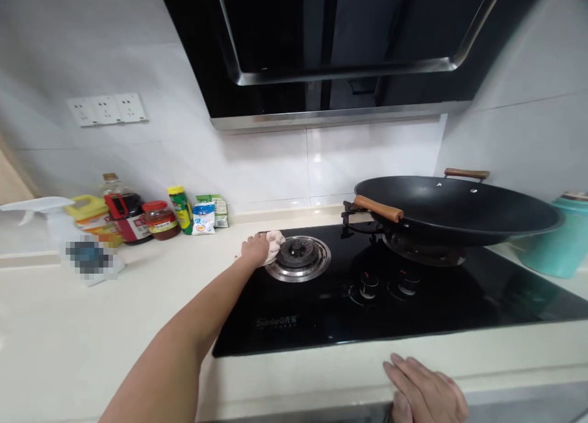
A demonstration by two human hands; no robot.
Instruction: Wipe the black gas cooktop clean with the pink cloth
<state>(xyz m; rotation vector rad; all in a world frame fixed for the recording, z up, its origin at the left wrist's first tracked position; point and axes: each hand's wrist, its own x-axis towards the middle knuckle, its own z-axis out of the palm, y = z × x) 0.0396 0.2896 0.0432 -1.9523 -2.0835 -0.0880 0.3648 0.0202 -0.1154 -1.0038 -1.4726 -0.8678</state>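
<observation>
My left hand (255, 250) is closed on a pale cloth (274, 247), pressing it against the left rim of the bare gas burner (298, 259). The burner sits in a black glass stove (312, 319), whose two knobs (369, 284) lie to the right and nearer to me. At the counter's front edge rests my right hand (425, 389), its fingers stretched out over the edge and holding nothing. A large black wok (459, 209) with wooden handles stands on the right burner. Part of the cloth is hidden behind my left hand.
A black range hood (340, 49) hangs low above the stove. Along the back wall at left stand a spray bottle (55, 233), a soy sauce bottle (131, 212), a red-lidded jar (160, 220) and several seasoning packs (203, 218). A turquoise bin (558, 245) is at far right.
</observation>
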